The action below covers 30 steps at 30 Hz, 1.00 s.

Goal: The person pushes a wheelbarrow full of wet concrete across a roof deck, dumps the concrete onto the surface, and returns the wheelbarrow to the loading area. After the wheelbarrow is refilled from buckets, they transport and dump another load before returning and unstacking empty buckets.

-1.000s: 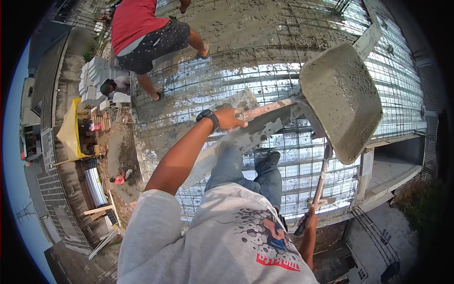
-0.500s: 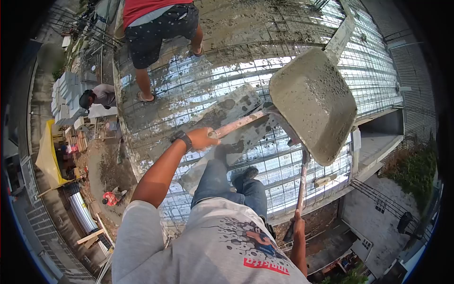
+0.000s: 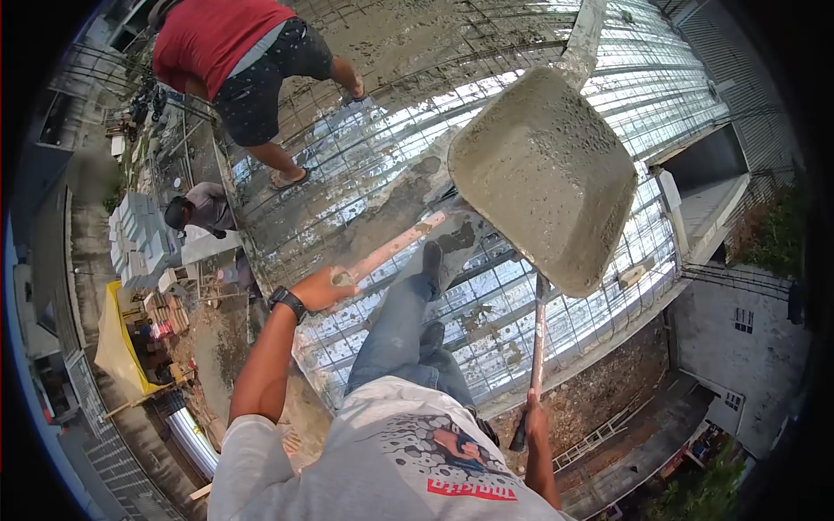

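Note:
A wheelbarrow (image 3: 543, 178) stands in front of me, its tray coated with wet grey concrete and only a thin layer visible inside. My left hand (image 3: 320, 288), with a black watch at the wrist, is wrapped around the end of the left handle (image 3: 400, 247). On the other side, my right hand (image 3: 537, 421) grips the right handle (image 3: 539, 339) near its dark end. The wheel is hidden beneath the tray. Under the barrow and my feet lie wet, concrete-splashed boards (image 3: 460, 239) over rebar mesh.
Rebar mesh over shiny metal decking (image 3: 556, 334) surrounds me. A co-worker in a red shirt (image 3: 221, 35) bends over at the upper left. Another person (image 3: 207, 208) is below, past the slab edge. A narrow plank (image 3: 584, 39) runs beyond the barrow. The slab drops off at both sides.
The wheelbarrow has shifted slightly left and up in view, with both hands still on its handles. My feet have stepped. The co-worker in red has more of the body in view, bent forward.

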Each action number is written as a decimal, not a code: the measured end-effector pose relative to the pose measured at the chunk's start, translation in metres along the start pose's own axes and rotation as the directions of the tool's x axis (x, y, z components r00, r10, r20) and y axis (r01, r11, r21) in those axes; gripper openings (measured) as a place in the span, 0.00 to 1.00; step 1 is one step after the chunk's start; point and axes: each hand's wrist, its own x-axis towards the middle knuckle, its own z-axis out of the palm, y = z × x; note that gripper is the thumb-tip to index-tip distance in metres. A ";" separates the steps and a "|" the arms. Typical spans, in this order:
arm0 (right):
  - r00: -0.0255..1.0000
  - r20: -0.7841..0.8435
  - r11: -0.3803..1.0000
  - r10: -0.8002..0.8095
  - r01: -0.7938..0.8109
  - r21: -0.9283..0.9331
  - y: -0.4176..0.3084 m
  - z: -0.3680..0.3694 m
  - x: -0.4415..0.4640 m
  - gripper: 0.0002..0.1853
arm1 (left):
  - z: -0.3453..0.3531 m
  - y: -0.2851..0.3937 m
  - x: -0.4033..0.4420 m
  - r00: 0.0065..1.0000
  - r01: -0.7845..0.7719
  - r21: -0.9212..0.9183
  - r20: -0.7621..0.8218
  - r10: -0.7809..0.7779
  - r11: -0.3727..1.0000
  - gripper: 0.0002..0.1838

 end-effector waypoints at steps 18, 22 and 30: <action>0.996 0.050 0.987 0.080 -0.086 0.137 0.190 0.167 -0.157 0.35 | -0.029 -0.200 -0.135 1.000 -0.019 0.105 0.013 0.018 0.994 0.43; 0.986 0.090 0.952 0.139 -0.158 0.262 0.250 0.236 -0.188 0.37 | -0.056 -0.240 -0.174 0.998 0.000 0.131 0.061 -0.008 0.991 0.32; 0.999 -0.033 0.999 -0.036 0.034 -0.036 0.309 0.294 -0.278 0.36 | -0.067 -0.315 -0.261 0.999 0.030 0.296 -0.046 -0.017 0.955 0.38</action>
